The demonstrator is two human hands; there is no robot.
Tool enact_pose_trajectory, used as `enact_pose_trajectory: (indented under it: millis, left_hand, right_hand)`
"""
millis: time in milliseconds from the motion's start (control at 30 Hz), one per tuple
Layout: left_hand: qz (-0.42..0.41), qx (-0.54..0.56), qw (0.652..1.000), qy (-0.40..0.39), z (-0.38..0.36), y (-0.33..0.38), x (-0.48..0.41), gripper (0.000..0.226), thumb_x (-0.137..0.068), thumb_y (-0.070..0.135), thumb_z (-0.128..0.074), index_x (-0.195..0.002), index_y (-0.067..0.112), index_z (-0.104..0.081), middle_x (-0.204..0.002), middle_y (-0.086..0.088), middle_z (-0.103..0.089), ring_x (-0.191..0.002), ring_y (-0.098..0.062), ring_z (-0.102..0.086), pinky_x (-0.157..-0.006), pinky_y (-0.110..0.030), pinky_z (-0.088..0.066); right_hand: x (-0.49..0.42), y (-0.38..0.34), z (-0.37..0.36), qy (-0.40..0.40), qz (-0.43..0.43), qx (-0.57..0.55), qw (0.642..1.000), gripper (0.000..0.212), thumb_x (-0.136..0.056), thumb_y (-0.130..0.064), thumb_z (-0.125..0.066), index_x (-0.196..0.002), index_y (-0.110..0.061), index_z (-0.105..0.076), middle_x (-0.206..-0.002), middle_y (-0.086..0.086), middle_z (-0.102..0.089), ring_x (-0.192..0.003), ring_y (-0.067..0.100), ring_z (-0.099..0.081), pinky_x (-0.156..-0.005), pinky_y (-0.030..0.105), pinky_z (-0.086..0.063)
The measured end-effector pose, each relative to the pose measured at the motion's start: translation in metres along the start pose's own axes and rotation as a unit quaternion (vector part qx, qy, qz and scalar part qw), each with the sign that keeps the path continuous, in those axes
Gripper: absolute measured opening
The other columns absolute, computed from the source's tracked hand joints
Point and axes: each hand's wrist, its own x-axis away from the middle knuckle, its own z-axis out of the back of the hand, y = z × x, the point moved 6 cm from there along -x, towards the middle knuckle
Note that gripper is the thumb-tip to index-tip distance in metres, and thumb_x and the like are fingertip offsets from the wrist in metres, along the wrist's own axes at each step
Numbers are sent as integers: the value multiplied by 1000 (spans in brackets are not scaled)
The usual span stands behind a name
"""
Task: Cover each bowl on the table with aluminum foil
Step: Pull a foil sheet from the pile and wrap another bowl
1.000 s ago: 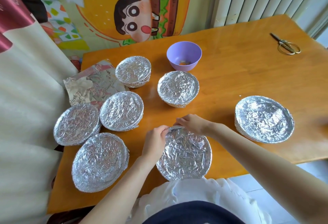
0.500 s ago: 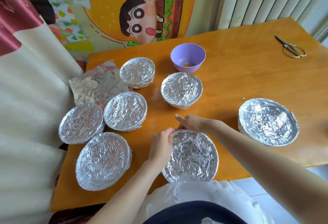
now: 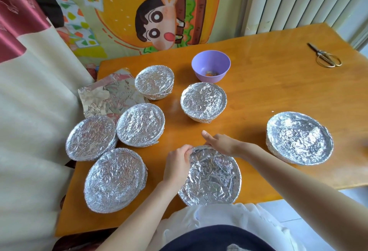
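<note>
Head view. A table (image 3: 278, 91) of smooth, orange-varnished wood with rounded corners is filling the middle of the frame. A cream and maroon curtain (image 3: 29, 131) is hanging in soft folds along its left side, and a cartoon mural (image 3: 151, 12) is showing behind its far edge.

Seven round bowls, each under crinkled, matte-silver foil crimped round the rim, are sitting on the wood. The right bowl (image 3: 299, 137), wide and shallow, is standing well apart from the others. The front-left bowl (image 3: 115, 177), equally wide, is lying near the table's left edge.

The near bowl (image 3: 211, 177) is sitting at the near edge, just in front of the person's white top. Its foil is looser and more deeply creased than the rest.

The left bowl (image 3: 91, 137) and mid bowl (image 3: 140, 124) are sitting just beside each other. A flattened, wrinkled foil sheet (image 3: 103, 95) is lying beyond them, partly under them. The deeper centre bowl (image 3: 203, 100) and far bowl (image 3: 154, 80) are standing further back.

A glossy purple bowl (image 3: 211, 64), uncovered, is holding a few orange scraps.

The left hand (image 3: 176, 165) is curling its fingers over the near bowl's far-left rim, pinching the crimped edge. The right hand (image 3: 223, 143) is folding its fingers down over the far rim, with the thumb sticking out straight.

Slim brass-handled scissors (image 3: 326, 56) are lying at the far right.
</note>
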Motion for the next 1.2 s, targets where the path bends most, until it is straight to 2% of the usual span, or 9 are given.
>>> enact_pose_trajectory:
  millis: [267, 467, 567, 700, 800, 867, 967, 1100, 1200]
  left_hand:
    - [29, -10, 999, 19, 7, -14, -4, 24, -97, 13, -50, -115, 9, -65, -104, -4, -71, -91, -15, -67, -69, -6, -43]
    - [42, -12, 999, 15, 2, -19, 0, 23, -97, 13, -50, -113, 9, -66, -103, -4, -71, -90, -16, -66, -67, -8, -41]
    - [40, -10, 999, 17, 2, -16, -1, 24, -97, 14, -49, -115, 10, -65, -106, -4, -71, -93, -17, -66, -74, -18, -50]
    - [36, -3, 999, 25, 6, -15, -3, 25, -98, 14, -48, -117, 9, -65, -107, -4, -70, -95, -16, -66, -76, -19, -49]
    - [39, -2, 999, 23, 6, -16, 0, 26, -98, 14, -48, -117, 10, -64, -102, -5, -71, -90, -17, -67, -73, -20, -50]
    - [47, 3, 999, 19, 5, -19, 2, 26, -98, 15, -48, -118, 10, -64, -100, -6, -71, -88, -18, -67, -74, -22, -52]
    - [52, 6, 998, 21, 6, -21, 3, 27, -98, 16, -48, -120, 9, -63, -101, -6, -71, -90, -19, -67, -75, -25, -54]
    - [42, 2, 999, 22, 7, -19, 0, 26, -98, 15, -48, -118, 9, -64, -102, -7, -71, -90, -19, -67, -74, -24, -52]
    - [41, 0, 999, 19, 5, -17, 0, 27, -97, 14, -49, -119, 8, -63, -108, -6, -70, -96, -19, -66, -81, -25, -53]
  right_hand:
    - [3, 3, 9, 72, 38, -45, 996, 75, -93, -61, -15, -112, -13, -69, -92, 10, -69, -80, 18, -63, -67, 18, -43]
    - [10, 8, 0, 96, 25, -24, 995, 68, -97, -54, -18, -114, -11, -68, -52, -1, -41, -57, 13, -50, -69, 28, -43]
    - [10, 11, 2, 89, 25, -28, 995, 66, -98, -53, -18, -119, -12, -65, -54, 0, -45, -56, 8, -49, -61, 21, -39]
    - [3, 7, 6, 70, 39, -36, 996, 67, -97, -55, -18, -124, -12, -61, -110, 9, -68, -102, 20, -62, -92, 30, -43]
    - [0, 2, 0, 53, 33, -15, 998, 69, -96, -57, -17, -90, -7, -64, -74, 6, -59, -72, 19, -58, -72, 30, -44]
    - [0, -1, -4, 56, 24, 4, 998, 58, -96, -57, -18, -65, -14, -42, -59, 2, -43, -55, 16, -45, -57, 27, -36]
    - [-3, -7, 0, 56, 14, 9, 998, 57, -97, -57, -17, -62, -14, -33, -59, 1, -41, -52, 14, -39, -54, 26, -31]
    - [-11, -18, 2, 38, 41, 16, 998, 72, -95, -60, -16, -98, -9, -68, -97, 9, -67, -88, 22, -61, -83, 33, -45]
    - [-13, -23, -8, 37, 35, 63, 997, 66, -96, -58, -16, -71, -10, -53, -84, 12, -61, -70, 22, -52, -69, 31, -38]
